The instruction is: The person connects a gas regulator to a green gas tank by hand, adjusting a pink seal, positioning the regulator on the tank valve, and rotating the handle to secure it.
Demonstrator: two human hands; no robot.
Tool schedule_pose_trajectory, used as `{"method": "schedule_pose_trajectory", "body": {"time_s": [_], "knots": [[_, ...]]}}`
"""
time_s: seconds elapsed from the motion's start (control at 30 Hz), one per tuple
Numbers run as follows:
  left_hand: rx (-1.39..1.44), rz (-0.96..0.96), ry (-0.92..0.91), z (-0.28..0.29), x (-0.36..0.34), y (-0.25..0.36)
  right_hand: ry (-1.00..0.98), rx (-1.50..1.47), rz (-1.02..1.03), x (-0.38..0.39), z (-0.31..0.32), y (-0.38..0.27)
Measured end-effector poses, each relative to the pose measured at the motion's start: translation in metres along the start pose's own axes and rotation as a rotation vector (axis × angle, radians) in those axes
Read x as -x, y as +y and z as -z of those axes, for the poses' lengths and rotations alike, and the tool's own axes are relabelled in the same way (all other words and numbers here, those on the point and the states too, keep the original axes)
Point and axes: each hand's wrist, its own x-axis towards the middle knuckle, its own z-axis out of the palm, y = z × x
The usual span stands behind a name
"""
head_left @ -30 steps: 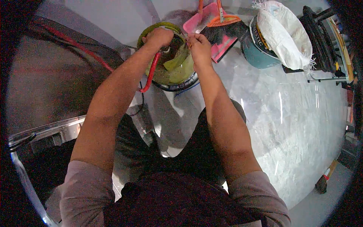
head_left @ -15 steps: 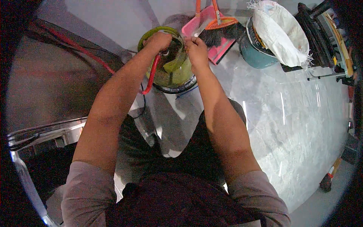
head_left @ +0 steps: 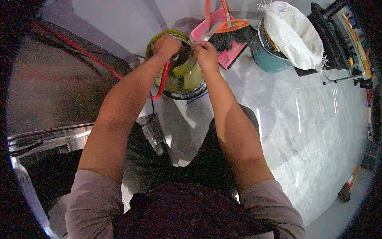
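A yellow-green gas cylinder [head_left: 192,79] with a raised ring collar stands on the floor between my reaching arms and the wall. My left hand [head_left: 165,45] is closed and reaches in over the collar. Its fingers point down by the valve, and what they grip there is hidden. From under that hand a red hose [head_left: 162,81] bends down the cylinder's near side. My right hand [head_left: 206,55] is at the collar's right rim, with thumb and fingers pinched together there. The grip looks to be on the rim's edge.
Behind the cylinder lean a pink dustpan [head_left: 202,30] and a broom [head_left: 232,32] with dark bristles. A blue-green bucket [head_left: 266,57] holding a white woven sack [head_left: 292,34] stands to the right. Left is a large metal panel [head_left: 75,91] crossed by another red hose [head_left: 81,49].
My left hand has shifted very slightly at the collar. My right hand holds its place at the rim.
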Motion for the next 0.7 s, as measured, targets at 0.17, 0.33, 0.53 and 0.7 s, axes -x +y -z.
{"method": "schedule_pose_trajectory", "body": {"time_s": [0.17,0.33,0.53,0.7], "knots": [[0.094,-0.053,0.187,0.002,0.013,-0.002,0.000,-0.020,0.044,0.005,0.000,-0.006],[0.155,-0.272,0.376,0.009,0.045,-0.019,-0.017,-0.085,0.046,0.006,0.001,-0.008],[0.390,-0.421,0.493,0.016,0.145,-0.041,0.015,-0.045,0.077,0.002,0.007,-0.014],[0.024,-0.908,0.175,-0.064,0.219,-0.042,-0.017,-0.063,0.218,0.002,0.009,-0.032]]}}
